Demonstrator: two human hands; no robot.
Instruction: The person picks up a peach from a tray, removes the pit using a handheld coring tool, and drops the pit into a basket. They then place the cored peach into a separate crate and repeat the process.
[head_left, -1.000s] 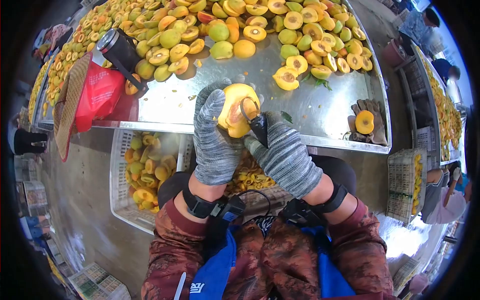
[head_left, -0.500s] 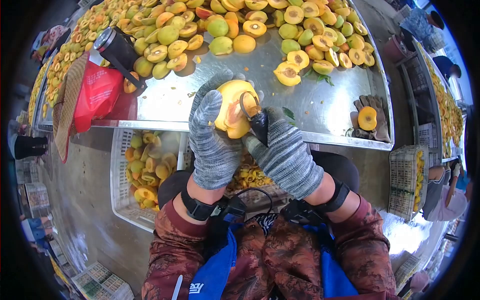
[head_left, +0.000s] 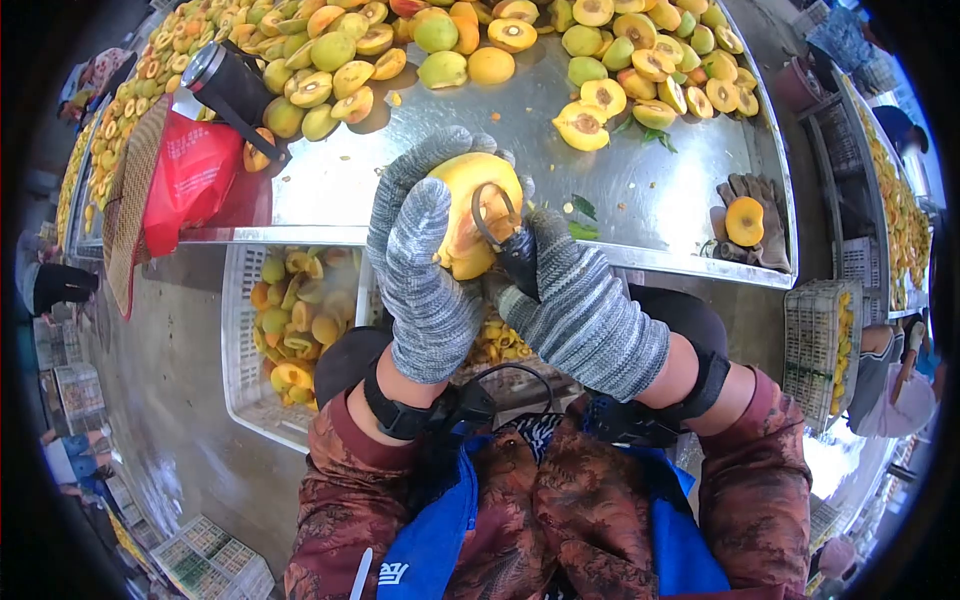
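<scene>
My left hand [head_left: 425, 285], in a grey knitted glove, is wrapped round a yellow peach [head_left: 468, 190] just over the table's front edge. Its side towards me is partly stripped of skin, with a reddish-brown patch. In my right hand [head_left: 598, 315], gloved alike, is a peeler [head_left: 518, 262] with a black handle and a looped metal blade. The loop lies against the peach's right side. Both hands are close together, and the left fingertips are partly hidden behind the fruit.
Heaps of halved peaches [head_left: 440, 70] cover the back of the metal table [head_left: 350, 190]. A black flask [head_left: 225, 85], a red bag [head_left: 190, 170] and a straw hat [head_left: 130, 215] sit left. Spare gloves [head_left: 765, 230] with a peach half lie right. Crates of fruit [head_left: 300, 330] stand below.
The orange-brown scrap in the peeler's loop is gone, and a green piece shows on the table beyond my right hand. My left hand has shifted slightly left with the peach.
</scene>
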